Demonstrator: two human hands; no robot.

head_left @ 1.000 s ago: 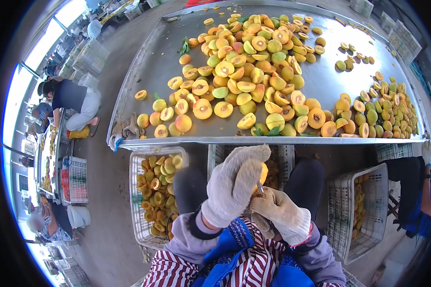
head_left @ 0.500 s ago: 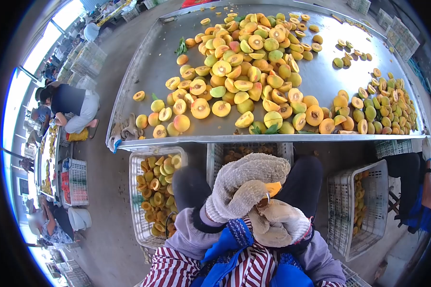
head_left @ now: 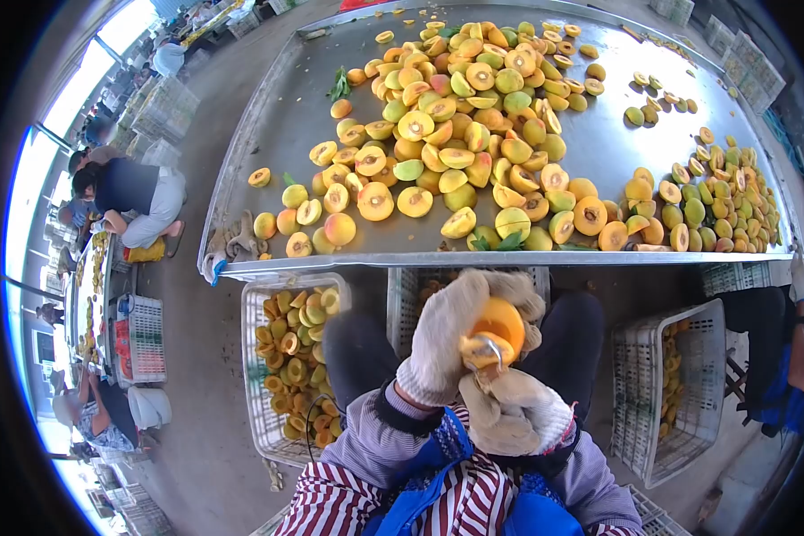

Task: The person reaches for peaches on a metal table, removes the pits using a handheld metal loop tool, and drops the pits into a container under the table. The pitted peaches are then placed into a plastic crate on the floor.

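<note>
My left hand (head_left: 451,335), in a pale work glove, is wrapped round an orange-yellow fruit half (head_left: 498,329) with its cut side facing me. Against the lower edge of that fruit rests the curved metal end of a small tool (head_left: 485,347). My gloved right hand (head_left: 516,413) is closed round the tool's handle, which is mostly hidden by the fingers. Both hands are close together above my lap, just in front of the metal table (head_left: 286,116). Halved and whole fruits (head_left: 456,116) lie heaped on the table.
A crate of fruit halves (head_left: 299,357) stands left of my legs, another crate (head_left: 630,384) to the right. Under the table edge is a third crate (head_left: 404,313). A person's arm (head_left: 799,357) shows at far right; other people (head_left: 129,192) work at far left.
The fruit in my left hand has turned so its cut face shows, and the left hand's fingers have shifted round it. The metal tool end is now visible at the fruit.
</note>
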